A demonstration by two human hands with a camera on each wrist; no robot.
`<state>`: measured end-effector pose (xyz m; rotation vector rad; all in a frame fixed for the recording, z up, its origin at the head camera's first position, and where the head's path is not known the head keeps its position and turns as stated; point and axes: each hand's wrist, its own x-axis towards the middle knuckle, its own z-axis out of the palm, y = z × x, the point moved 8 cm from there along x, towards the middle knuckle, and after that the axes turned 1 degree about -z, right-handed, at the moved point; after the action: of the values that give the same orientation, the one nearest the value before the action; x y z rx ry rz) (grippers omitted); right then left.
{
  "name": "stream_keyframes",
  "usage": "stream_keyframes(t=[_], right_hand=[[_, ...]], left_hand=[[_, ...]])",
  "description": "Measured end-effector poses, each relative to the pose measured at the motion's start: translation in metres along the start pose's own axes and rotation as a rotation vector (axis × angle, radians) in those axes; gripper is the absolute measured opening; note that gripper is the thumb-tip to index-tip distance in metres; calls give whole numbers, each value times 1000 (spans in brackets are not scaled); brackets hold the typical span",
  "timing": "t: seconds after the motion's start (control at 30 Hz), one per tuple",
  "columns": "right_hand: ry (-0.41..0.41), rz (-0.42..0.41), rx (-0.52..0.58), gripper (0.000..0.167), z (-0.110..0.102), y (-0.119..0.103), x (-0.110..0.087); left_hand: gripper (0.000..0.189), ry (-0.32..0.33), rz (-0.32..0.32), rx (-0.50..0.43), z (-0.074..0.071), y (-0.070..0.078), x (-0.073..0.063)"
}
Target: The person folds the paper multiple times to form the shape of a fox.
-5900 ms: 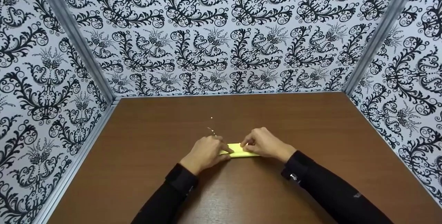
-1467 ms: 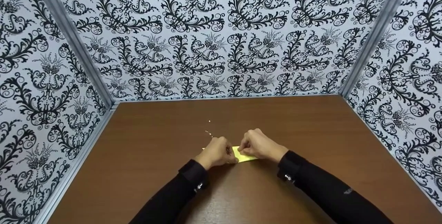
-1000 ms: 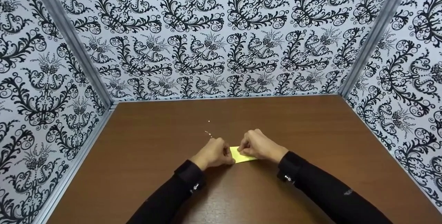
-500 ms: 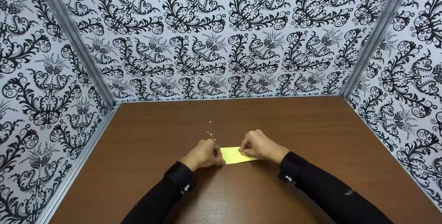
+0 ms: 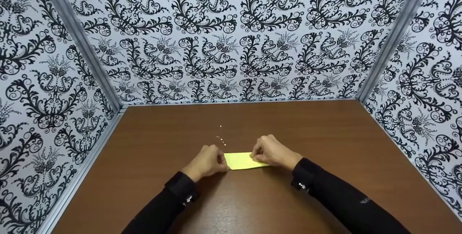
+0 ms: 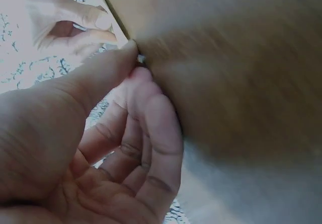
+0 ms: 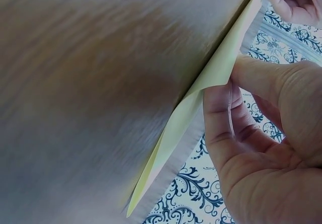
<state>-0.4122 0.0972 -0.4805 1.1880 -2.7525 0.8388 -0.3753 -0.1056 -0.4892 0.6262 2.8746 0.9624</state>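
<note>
A folded strip of yellow paper (image 5: 238, 161) lies flat near the middle of the table in the head view. At its left end my left hand (image 5: 206, 161) pinches the corner between thumb and fingertips. Near the right end, the thumb and forefinger of my right hand (image 5: 273, 151) pinch the sheet. The right wrist view shows the paper (image 7: 219, 73) edge-on, with a raised layer held in the right fingers and separate layers spreading at the near end. In the left wrist view only a thin edge of the paper (image 6: 113, 17) shows beyond the left thumb.
Several tiny white bits (image 5: 221, 139) lie on the brown wooden table (image 5: 173, 126) just behind the left hand. Patterned black-and-white walls (image 5: 223, 46) with grey metal corner posts (image 5: 81, 39) enclose the table at the back and sides.
A narrow, thick-looking fold seen earlier is now a wider flat strip. Over the last second my left hand has slid left along it, uncovering more yellow. My right hand has stayed almost still.
</note>
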Motion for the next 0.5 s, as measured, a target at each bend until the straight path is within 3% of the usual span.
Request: stream_keyframes(t=[0.27, 0.5], right_hand=[[14, -28, -18, 10, -1, 0, -1], [11, -30, -35, 11, -1, 0, 1]], left_hand=[[13, 115, 93, 76, -8, 16, 5], [6, 170, 195, 173, 0, 33, 7]])
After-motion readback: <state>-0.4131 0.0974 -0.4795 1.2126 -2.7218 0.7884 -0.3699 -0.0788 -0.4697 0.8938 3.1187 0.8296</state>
